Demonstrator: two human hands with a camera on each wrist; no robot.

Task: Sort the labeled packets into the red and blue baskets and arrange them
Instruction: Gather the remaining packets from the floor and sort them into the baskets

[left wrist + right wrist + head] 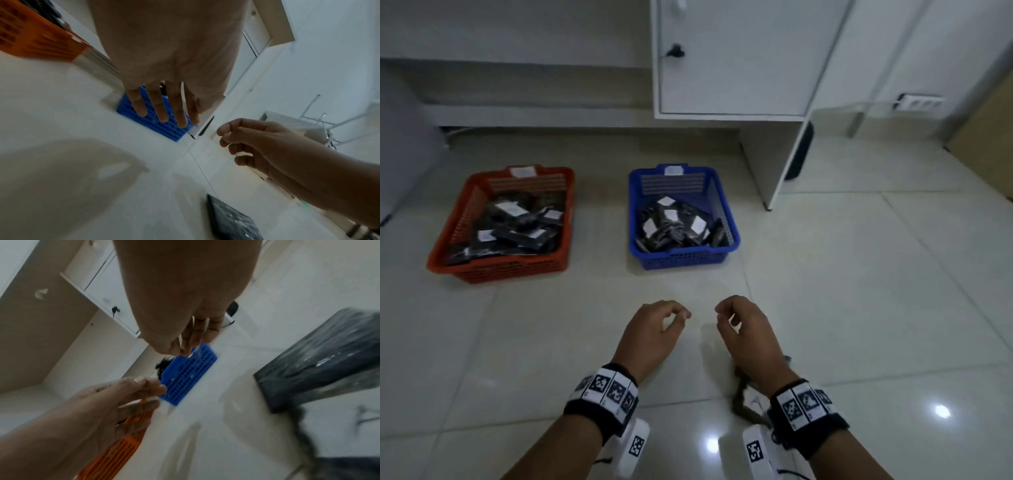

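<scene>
On the pale glossy tiled floor [859, 274] stands a blue slotted plastic basket [726, 219] with a white label on its far rim, heaped with dark shiny packets bearing white labels [671, 224]. To the left of the blue basket, well apart from it, sits a red slotted plastic basket [465, 219] of the same shape, filled with more dark labelled packets [517, 222]. Nearer the person than the blue basket, both hands hang above the floor, apart from each other and from the baskets. The left hand [654, 329] has its fingers [160, 112] loosely curled and holds nothing; the right hand [743, 329] likewise has loosely curled fingers [228, 134] around nothing. Beneath the right wrist, on the near side of the blue basket, one dark packet [748, 397] lies on the floor. Behind the blue basket stands a white cabinet with a dark knob [732, 54].
</scene>
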